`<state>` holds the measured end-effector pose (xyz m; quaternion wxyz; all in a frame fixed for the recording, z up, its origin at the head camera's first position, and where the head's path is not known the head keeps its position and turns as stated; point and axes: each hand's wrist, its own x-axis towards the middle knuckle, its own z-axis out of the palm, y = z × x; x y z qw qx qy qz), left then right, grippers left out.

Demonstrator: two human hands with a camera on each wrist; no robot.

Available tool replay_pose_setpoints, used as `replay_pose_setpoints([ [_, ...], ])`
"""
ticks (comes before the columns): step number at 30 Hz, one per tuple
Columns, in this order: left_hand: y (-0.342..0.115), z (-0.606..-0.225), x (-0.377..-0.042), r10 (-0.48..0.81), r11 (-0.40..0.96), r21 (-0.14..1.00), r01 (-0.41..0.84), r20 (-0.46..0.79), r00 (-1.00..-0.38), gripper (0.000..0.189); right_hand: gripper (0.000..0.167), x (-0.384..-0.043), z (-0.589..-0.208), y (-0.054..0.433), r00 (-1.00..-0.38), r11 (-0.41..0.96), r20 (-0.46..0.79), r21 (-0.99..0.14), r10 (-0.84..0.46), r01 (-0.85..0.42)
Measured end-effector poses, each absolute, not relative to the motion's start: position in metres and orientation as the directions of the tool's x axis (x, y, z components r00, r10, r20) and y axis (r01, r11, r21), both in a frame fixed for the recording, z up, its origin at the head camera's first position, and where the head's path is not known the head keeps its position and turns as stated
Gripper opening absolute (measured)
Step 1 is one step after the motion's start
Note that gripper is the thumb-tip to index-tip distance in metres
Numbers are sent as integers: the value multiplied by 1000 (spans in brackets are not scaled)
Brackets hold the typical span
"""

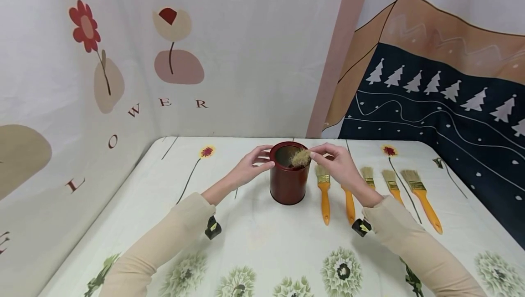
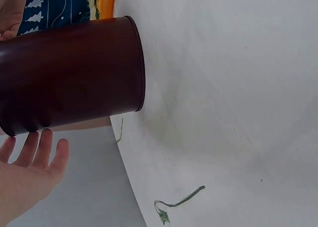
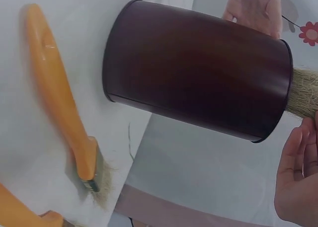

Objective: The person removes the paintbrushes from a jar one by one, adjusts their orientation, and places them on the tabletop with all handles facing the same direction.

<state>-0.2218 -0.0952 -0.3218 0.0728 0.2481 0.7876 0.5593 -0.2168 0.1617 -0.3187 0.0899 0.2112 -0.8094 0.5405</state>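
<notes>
A dark red can (image 1: pixel 288 185) stands upright on the table. My left hand (image 1: pixel 250 167) rests against its left side near the rim; in the left wrist view the fingers (image 2: pixel 43 150) are extended, with their tips at the can wall. My right hand (image 1: pixel 338 162) is at the opposite side of the rim. Its thumb and fingers pinch the pale bristles of a paintbrush (image 1: pixel 301 158) at the can's mouth. From the right wrist view, the bristles (image 3: pixel 304 94) stick out past the rim, and the rest of that brush is hidden inside the can.
Several orange-handled paintbrushes lie right of the can, among them a near one (image 1: pixel 324 199) and a wide one (image 1: pixel 424 201). My right forearm passes over part of the row. A flower-print white cloth (image 1: pixel 262 251) covers the table, with printed fabric (image 1: pixel 254 51) hanging behind.
</notes>
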Motion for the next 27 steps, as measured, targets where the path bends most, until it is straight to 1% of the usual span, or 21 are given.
replay_pose_setpoints([
  [5,-95,-322,-221,472,257,915,310,161,-867,50,22,-217,-314,163,-883,293,421,-835,-208,-466],
  [11,-95,-322,-222,471,263,915,307,156,-868,51,18,-215,-306,166,-864,199,478,-842,-159,-502],
  [18,-96,-322,-222,471,258,914,313,164,-867,50,19,-214,-296,172,-860,180,498,-841,-110,-510],
  [27,-95,-323,-222,466,268,912,310,159,-870,51,15,-211,-284,180,-843,116,537,-835,-42,-538],
])
